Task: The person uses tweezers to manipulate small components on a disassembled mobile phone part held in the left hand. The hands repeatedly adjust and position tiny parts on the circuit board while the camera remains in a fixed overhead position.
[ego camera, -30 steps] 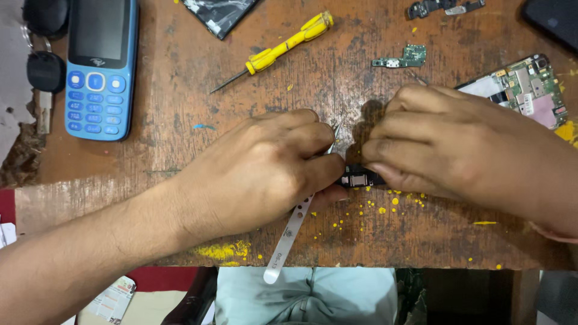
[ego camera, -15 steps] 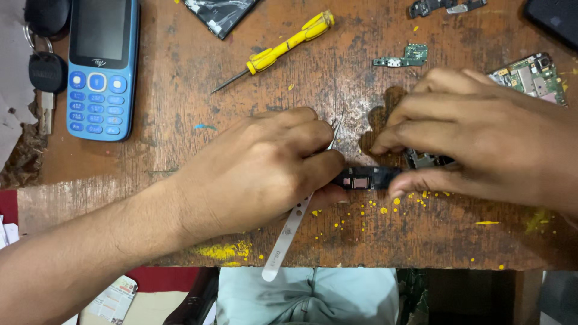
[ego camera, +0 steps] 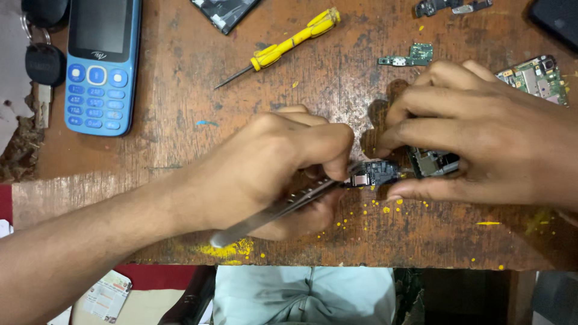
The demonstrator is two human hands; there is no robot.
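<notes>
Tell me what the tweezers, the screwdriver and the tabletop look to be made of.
Tweezers in the left hand: bare metal, by the grey, dully shining blades. Screwdriver: yellow glossy handle, probably plastic, with a thin dark metal shaft. Tabletop: wood or wood board, brown, worn, scratched and flecked with yellow, its left edge crumbling.

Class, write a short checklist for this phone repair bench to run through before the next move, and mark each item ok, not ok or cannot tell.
1. Left hand grips the metal tweezers: ok.
2. Tweezer tips reach the small dark part: ok.
3. Right hand steadies the small circuit board: ok.
4. Part free of the board: cannot tell.
5. Yellow screwdriver lies apart from both hands: ok.
6. Blue keypad phone lies apart from the work: ok.
</notes>
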